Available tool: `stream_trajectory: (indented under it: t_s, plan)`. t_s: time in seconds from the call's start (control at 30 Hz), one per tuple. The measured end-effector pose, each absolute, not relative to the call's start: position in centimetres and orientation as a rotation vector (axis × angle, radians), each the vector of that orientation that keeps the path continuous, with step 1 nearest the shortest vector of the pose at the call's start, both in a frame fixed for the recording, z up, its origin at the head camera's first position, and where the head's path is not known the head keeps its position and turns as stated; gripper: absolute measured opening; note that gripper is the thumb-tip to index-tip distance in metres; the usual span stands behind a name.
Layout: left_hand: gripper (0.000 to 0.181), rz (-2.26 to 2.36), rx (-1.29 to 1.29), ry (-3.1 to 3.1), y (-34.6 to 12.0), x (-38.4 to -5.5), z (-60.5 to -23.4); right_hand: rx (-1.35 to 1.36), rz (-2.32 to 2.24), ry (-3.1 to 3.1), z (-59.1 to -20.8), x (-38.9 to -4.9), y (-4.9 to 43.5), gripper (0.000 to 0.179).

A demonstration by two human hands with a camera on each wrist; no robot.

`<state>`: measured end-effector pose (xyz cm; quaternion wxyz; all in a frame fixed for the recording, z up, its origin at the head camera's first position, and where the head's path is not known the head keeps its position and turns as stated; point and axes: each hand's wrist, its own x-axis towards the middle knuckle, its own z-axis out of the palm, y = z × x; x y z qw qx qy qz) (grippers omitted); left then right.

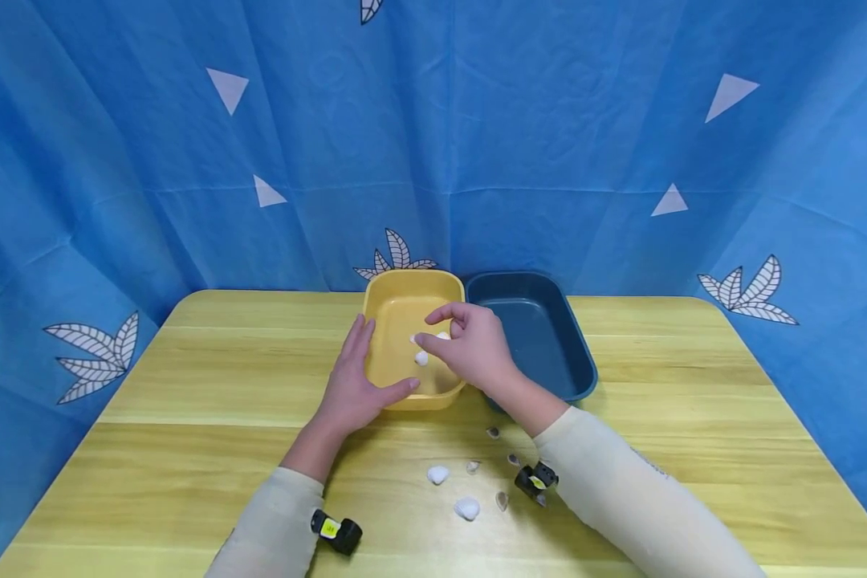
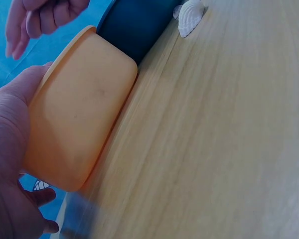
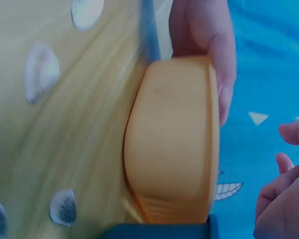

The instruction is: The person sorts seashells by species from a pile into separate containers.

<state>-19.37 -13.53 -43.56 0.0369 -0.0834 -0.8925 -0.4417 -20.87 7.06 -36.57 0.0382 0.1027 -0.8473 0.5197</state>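
Note:
At the back of the table stands a yellow plastic tray (image 1: 385,353) with several small white shells (image 1: 421,358) in it. My left hand (image 1: 352,393) holds its near left corner, the thumb over the near rim and the fingers along the left wall. Over the tray hovers my right hand (image 1: 473,341), thumb and index finger apart with nothing seen between them. The right wrist view shows the same gap at the right hand (image 3: 286,199). A few shells in the tray are partly hidden under that hand.
A dark blue tray (image 1: 531,337) stands against the yellow tray's right side. Several loose shells lie on the wooden table nearer me, among them a white shell (image 1: 467,508) and a brownish shell (image 1: 502,501). A blue patterned curtain (image 1: 448,144) hangs behind the table.

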Motion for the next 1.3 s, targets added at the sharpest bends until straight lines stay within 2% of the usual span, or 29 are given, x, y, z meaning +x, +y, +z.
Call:
stream_trajectory:
  t_s: [0.33, 1.0, 1.3]
  plan:
    - [0.113, -1.353, -0.237, -2.742, -13.5, -19.4, -43.7, 0.413, 1.701, -2.552, -36.5, -17.3, 8.1, 0.020]
    - [0.115, -1.356, -0.220, -2.738, -13.5, -19.2, -43.8, 0.478, 1.796, -2.587, -39.4, -12.7, 9.4, 0.017]
    - [0.115, -1.354, -0.243, -2.723, -13.4, -19.4, -43.8, 0.571, 1.761, -2.727, -41.1, -11.9, 9.5, 0.028]
